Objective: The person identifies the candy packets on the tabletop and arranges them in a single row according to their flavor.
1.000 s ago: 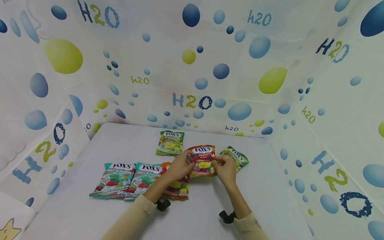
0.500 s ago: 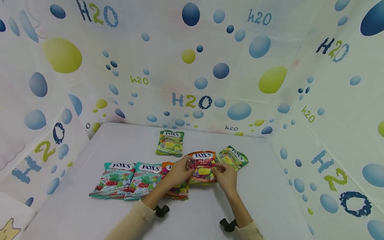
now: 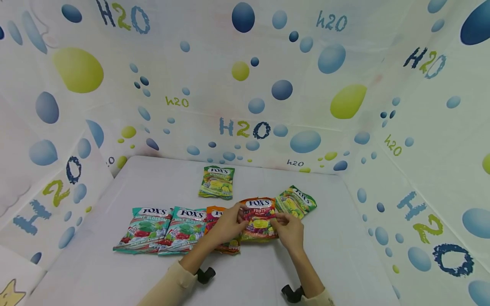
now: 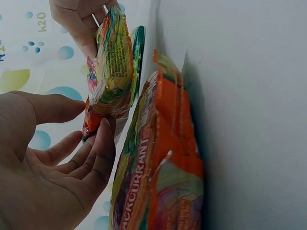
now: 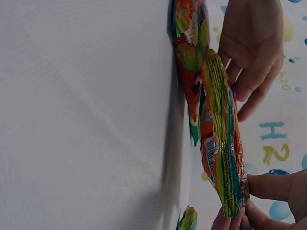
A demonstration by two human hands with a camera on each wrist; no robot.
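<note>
Both hands hold one orange FOX'S Fruits candy bag by its two sides, label facing up. The left hand pinches its left edge; in the left wrist view that thumb and fingers close on the bag's edge. The right hand pinches the opposite edge, thumb and fingers on either side in the right wrist view. Under the left forearm lies a second orange candy bag, partly covered by the hand. Just beyond the right hand, a green FOX'S candy bag lies at a slant.
Two teal Mint Blossom candy bags lie side by side at the left, next to the second orange bag. Another green candy bag lies farther back. The white table meets printed cloth walls at its back and sides.
Both hands have drawn the orange Fruits bag toward the person, down beside the second orange bag. The other bags have stayed where they were.
</note>
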